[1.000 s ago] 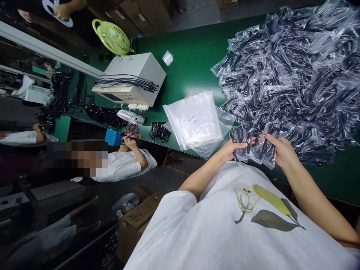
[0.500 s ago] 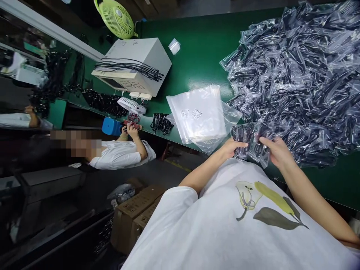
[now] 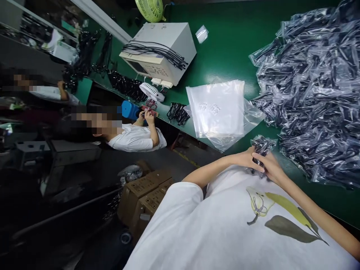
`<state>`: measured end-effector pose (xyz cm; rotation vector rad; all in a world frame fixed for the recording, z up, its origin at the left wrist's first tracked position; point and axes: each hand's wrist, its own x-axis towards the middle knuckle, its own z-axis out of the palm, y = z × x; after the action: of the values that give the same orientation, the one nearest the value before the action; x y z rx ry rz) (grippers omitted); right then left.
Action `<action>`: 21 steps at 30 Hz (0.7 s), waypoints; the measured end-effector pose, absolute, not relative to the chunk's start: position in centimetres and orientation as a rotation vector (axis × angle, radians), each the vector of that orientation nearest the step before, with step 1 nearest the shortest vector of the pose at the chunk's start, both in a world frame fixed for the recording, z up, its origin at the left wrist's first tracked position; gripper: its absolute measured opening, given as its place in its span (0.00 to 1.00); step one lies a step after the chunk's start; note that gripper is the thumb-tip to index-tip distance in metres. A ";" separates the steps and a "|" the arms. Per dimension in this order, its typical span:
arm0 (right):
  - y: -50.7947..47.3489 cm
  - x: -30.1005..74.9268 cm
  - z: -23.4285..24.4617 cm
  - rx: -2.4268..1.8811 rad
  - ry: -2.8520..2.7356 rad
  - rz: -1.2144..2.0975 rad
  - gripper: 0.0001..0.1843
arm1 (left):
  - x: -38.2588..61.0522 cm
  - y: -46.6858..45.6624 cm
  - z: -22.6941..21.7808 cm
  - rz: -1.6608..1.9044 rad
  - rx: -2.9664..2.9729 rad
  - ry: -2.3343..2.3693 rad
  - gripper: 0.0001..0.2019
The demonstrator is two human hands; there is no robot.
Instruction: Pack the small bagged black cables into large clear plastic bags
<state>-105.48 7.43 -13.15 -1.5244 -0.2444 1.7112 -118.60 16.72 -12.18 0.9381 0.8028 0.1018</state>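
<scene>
Close to my body at the table's front edge, both hands are closed around a bunch of bagged black cables (image 3: 263, 145). My left hand (image 3: 248, 159) grips it from the left, and my right hand (image 3: 270, 165) wraps it from the right with the thumb across the front. The clear plastic bags stick up above my fingers; their lower part is mostly hidden by my hands. To the right lies a big heap of bagged black cables (image 3: 315, 97). Left of my hands is a stack of clear plastic bags (image 3: 222, 116) with two printed labels.
A grey instrument (image 3: 168, 48) with black cables on top stands on the green table (image 3: 225, 48). Nearby are a green fan (image 3: 150, 9), a white fan (image 3: 152, 92) and coiled black cables (image 3: 178, 113). A co-worker (image 3: 135, 137) sits left; cardboard boxes (image 3: 146, 191) are on the floor.
My hands have come together and drawn the bagged cables toward my body, away from the heap. Before, they held the bags side by side. The view has shifted, so the table scene sits differently.
</scene>
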 end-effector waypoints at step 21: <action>10.3 -106.3 -14.1 -1.661 -0.870 1.609 0.30 | -126.4 21.6 -17.5 0.197 1.291 1.389 0.16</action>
<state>-106.26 10.28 -14.12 -1.6615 -0.8703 1.6093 -126.37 21.57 -17.52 1.2911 1.3885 0.1966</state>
